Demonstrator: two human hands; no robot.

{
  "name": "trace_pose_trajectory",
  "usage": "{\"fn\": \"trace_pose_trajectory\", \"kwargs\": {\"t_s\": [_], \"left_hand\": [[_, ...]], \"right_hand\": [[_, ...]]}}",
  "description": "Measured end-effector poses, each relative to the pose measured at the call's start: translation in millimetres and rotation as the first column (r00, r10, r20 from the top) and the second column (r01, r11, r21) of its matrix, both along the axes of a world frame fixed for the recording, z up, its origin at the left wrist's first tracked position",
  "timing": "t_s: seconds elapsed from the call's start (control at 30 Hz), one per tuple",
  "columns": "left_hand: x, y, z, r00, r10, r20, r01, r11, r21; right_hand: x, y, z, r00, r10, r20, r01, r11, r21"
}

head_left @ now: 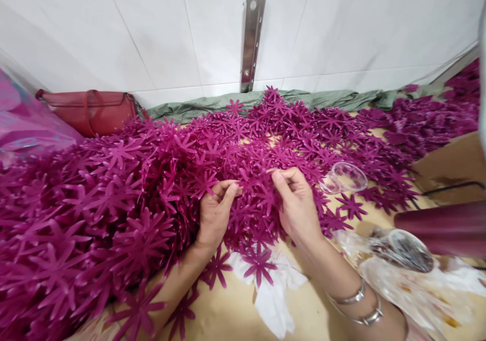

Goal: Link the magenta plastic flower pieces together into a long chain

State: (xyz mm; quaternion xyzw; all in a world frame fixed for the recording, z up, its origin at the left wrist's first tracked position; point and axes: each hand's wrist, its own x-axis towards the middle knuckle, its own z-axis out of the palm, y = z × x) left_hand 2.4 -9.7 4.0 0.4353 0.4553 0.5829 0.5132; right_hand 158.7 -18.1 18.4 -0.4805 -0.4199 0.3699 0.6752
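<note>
A big heap of magenta flower-shaped pieces point(148, 179), each with several narrow petals with pale tips, covers much of the table. My left hand point(216, 209) is in front of the heap, thumb and forefinger pinched at the petal tip of a magenta flower piece point(255, 179). Facing it, my right hand point(296, 204) pinches at the other side of the same piece, its other fingers curled in. Against the heap behind, the piece's outline is hard to make out. Two silver bangles point(360, 303) circle my right wrist.
Clear plastic rings point(347, 177) lie right of my hands. Nearer are a plastic-wrapped cup point(410, 250), clear bags point(413, 290) and white tissue point(275, 300). A dark red cylinder point(442, 228) juts in at right. A red handbag point(89, 112) sits back left, below a tiled wall point(152, 32) with a metal bracket point(252, 42).
</note>
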Motion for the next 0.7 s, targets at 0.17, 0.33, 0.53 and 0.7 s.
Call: {"fn": "trace_pose_trajectory", "kwargs": {"t_s": [0.17,0.33,0.53,0.7], "left_hand": [[-3,6,-9.2,0.999,0.047,-0.006,-0.047,0.999,0.020],[-4,7,-13.1,0.998,0.065,0.019,-0.065,0.998,0.024],[-3,6,-11.3,0.996,0.044,0.083,-0.046,0.998,0.031],[-3,9,-11.1,1.000,0.028,0.006,-0.028,0.997,0.072]], "right_hand": [[16,12,0.7,0.957,-0.109,-0.268,0.106,0.994,-0.027],[15,13,2.9,0.891,0.014,-0.454,-0.054,0.996,-0.076],[15,12,2.2,0.903,0.033,-0.429,-0.100,0.986,-0.134],[12,11,1.3,0.943,0.051,-0.329,-0.104,0.984,-0.146]]}}
